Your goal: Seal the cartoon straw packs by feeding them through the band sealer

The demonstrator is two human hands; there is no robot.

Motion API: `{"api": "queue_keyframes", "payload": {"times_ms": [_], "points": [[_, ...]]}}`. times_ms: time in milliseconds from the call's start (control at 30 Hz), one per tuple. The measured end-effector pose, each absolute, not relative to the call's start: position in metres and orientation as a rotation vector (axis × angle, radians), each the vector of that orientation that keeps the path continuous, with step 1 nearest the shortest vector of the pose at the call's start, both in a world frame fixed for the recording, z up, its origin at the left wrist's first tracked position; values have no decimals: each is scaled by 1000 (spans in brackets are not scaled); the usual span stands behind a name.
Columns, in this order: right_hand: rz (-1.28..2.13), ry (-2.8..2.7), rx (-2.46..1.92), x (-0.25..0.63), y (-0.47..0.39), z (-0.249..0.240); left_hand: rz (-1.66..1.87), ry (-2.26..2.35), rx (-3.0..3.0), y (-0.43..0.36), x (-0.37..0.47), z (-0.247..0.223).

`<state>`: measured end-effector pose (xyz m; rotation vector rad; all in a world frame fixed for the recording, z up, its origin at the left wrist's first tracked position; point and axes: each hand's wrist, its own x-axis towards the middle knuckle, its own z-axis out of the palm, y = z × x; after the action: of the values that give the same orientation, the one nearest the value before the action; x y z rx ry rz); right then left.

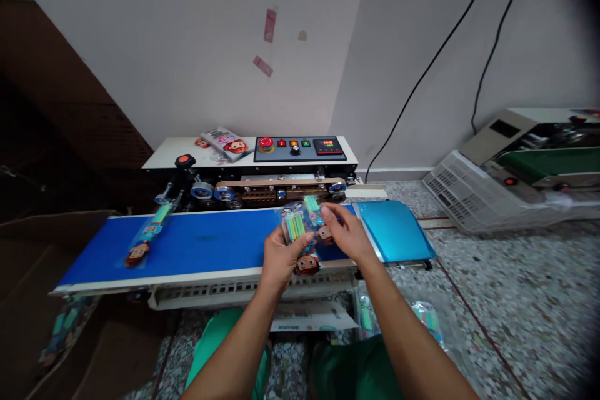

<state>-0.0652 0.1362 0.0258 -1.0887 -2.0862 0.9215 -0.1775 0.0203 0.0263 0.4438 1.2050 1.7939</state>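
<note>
blue belt (206, 244) runs across the sealer (262, 181), which sits low on the speckled floor (506, 287). both hands meet over the belt's right part, near its front edge. left hand (281, 259) has its grip closed round a clear packet (295, 228) w/ green and yellow sticks inside, cartoon face card (307, 264) hanging just below the fingers. right hand (344, 234) pinches a 2nd packet (313, 209) by its top, right beside the first one; the two packets touch or overlap, can't tell which. so both grips are narrow and full.

another packet (147, 234) lies on the belt's far left, tilted, well apart from the hands. control panel (300, 149) w/ red button (266, 143) and lit display is at the back, and a printed pack (227, 142) lies on the sealer top left of it. more packets (426, 319) lie on the floor by the right arm. 2nd sealer (529, 162) stands far right, on its side against a white crate (459, 194). two black cables (431, 62) run up the wall.
</note>
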Motion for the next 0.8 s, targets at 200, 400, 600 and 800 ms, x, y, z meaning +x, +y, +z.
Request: {"api": "queue_keyframes", "payload": {"times_ms": [200, 400, 600, 800], "points": [[978, -1944, -1145, -61, 134, 23, 1780, 1267, 430, 19, -178, 24], [1570, -1911, -757, -69, 109, 43, 1808, 1403, 625, 20, -180, 20], [1366, -1691, -850, -72, 110, 36, 1762, 1401, 641, 19, -177, 23], [849, -1694, -1111, -45, 139, 36, 1756, 1302, 497, 19, -176, 25]]}}
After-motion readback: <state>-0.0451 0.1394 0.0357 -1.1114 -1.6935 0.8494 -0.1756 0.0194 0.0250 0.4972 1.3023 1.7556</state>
